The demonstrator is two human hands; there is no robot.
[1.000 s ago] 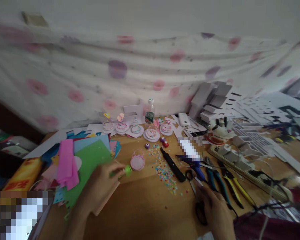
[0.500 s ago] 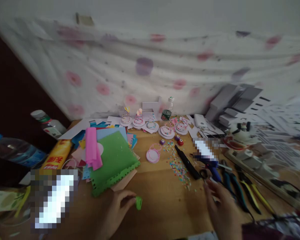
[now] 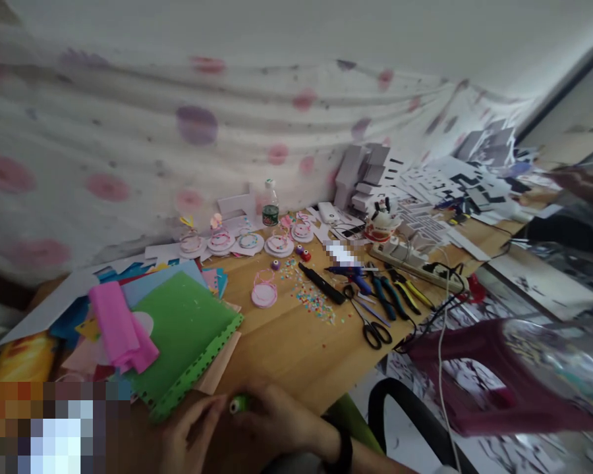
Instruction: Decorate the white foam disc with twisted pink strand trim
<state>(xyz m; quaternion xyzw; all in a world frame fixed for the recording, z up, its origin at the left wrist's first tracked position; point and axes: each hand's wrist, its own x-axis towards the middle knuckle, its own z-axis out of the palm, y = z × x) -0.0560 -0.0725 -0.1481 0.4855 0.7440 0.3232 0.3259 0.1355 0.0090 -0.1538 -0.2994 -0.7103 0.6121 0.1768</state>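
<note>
My right hand (image 3: 271, 415) is closed on a small green roll (image 3: 238, 403) that shows a round white eye with a dark centre. Just left of it, my left hand (image 3: 192, 428) has its thumb and fingers pinched together. Whatever lies between those fingertips is hidden. Both hands are low in the view, close together near the table's front edge. A green foam sheet (image 3: 178, 329) with a punched edge lies beyond my left hand. Black-handled scissors (image 3: 375, 334) rest on the table to the right.
Loose coloured beads (image 3: 316, 306) lie mid-table beside a black tool (image 3: 321, 283). Around them are a blue glue gun (image 3: 358, 280), pliers (image 3: 388, 296), a power strip (image 3: 420, 266) and a pink ring craft (image 3: 264, 294). Similar crafts and a bottle (image 3: 270, 207) stand behind. A maroon stool (image 3: 479, 375) stands right.
My right hand has left the scissors area and come over beside my left hand, now holding the green roll that my left hand held before. The view has turned right.
</note>
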